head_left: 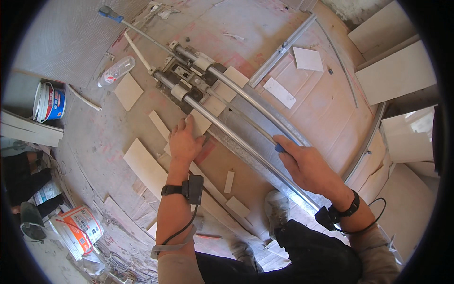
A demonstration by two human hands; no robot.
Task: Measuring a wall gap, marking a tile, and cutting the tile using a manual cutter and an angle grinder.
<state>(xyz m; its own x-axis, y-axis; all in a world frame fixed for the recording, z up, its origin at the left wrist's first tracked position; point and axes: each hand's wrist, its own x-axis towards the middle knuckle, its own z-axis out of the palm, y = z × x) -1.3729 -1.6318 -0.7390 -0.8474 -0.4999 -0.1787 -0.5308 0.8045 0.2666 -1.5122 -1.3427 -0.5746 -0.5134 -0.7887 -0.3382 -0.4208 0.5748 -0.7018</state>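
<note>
1. Tile cutter (246, 146), two-railed, chrome: on the floor, running slantwise before me; its carriage (182, 92) sits toward the far end of the rails.
2. Pale tile (202, 124): lying under the cutter's rails near the carriage, one edge jutting out at the left side.
3. My left hand (185, 142): at the cutter's left side, palm down, fingers extended and touching the tile's jutting part, clasping nothing.
4. My right hand (305, 165): above the cutter's near half, fingers wrapped round the blue-ended lever (250, 123), which runs to the carriage.
5. Clear bottle (117, 71): on its side, left of the cutter's far end.
6. Square tile piece (128, 91): just beside the bottle, left of the cutter.
7. Long tile strip (149, 165): farther down the cutter's left side.
8. White offcuts, two (280, 93): right of the cutter, near a metal bar (282, 50).
9. Orange-and-white bucket (78, 232): well left of the cutter.
</note>
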